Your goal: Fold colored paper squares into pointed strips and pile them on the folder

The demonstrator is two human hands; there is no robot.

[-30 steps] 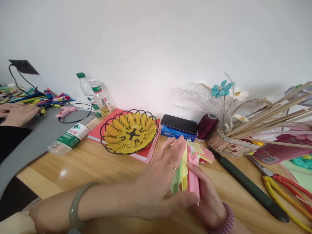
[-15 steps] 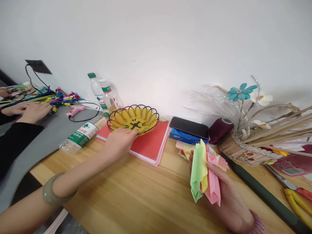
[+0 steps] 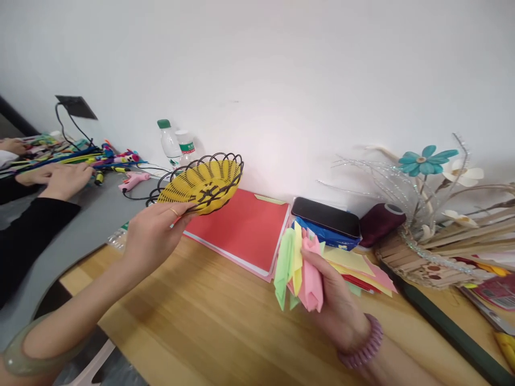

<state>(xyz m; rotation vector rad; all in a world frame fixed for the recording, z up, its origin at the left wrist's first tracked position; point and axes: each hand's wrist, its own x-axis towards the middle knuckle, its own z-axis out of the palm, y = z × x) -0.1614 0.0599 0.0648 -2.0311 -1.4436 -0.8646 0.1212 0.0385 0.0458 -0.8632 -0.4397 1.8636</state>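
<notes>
Left hand (image 3: 151, 233), fingers pinched on rim of yellow wire basket (image 3: 201, 182), basket lifted and tilted above red folder (image 3: 241, 225). Right hand (image 3: 333, 305), fingers clamped around bundle of folded papers (image 3: 300, 268) in green, yellow and pink, upright over wooden table (image 3: 193, 321). Nearby: black phone (image 3: 325, 216), loose paper sheets (image 3: 358, 268).

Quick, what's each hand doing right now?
Left hand: closed on the rim of the yellow basket, lifted and tilted.
Right hand: closed on folded papers.
</notes>
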